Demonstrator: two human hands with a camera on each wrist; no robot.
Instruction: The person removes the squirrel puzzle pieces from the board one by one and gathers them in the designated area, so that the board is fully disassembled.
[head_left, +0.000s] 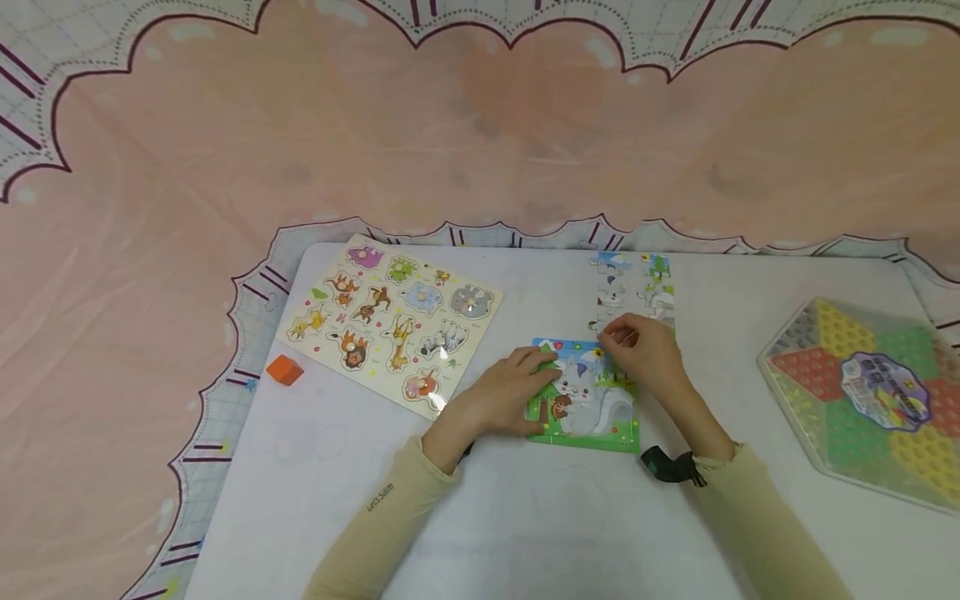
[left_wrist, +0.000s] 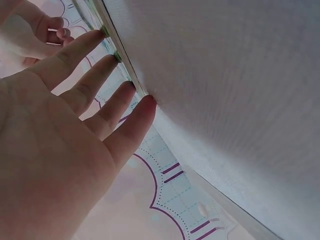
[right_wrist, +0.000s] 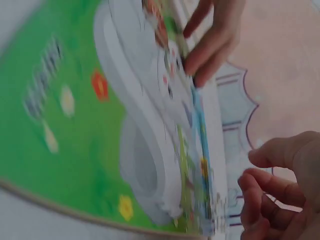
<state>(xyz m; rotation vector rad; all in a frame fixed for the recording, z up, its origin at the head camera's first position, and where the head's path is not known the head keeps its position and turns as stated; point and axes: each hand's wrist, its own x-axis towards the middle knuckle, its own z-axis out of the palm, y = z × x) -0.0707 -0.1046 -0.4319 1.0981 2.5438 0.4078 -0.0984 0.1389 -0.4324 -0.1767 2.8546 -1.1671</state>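
head view: the squirrel puzzle (head_left: pixel 592 400) is a flat, thin, nearly square board, smooth, with printed grass, sky and a pale grey squirrel. it lies flat on the white table (head_left: pixel 562 533), and its rim shows as a narrow edge in the right wrist view. just beyond its top edge sit loose jigsaw pieces (head_left: pixel 613 297) with knobbed, notched outlines, set out in two columns. left of the puzzle and farther back is a glossy cream animal board (head_left: pixel 382 342), its cut-out animals catching the light; past that board's near left side is a small, plain orange block (head_left: pixel 285 370) with flat faces. well to the puzzle's right lies a hexagonal box (head_left: pixel 855 433) with coloured, dimpled triangles.

the left hand (head_left: pixel 510 392) rests on the puzzle's left side, fingers spread apart and nearly straight, not clamped on it. the right hand (head_left: pixel 648 354) is at the puzzle's top right corner, thumb and forefinger drawn close together, the other fingers curled; whether a small piece is between the tips i cannot tell. the puzzle thus lies between the two hands, under the left fingers and just below the right fingertips.
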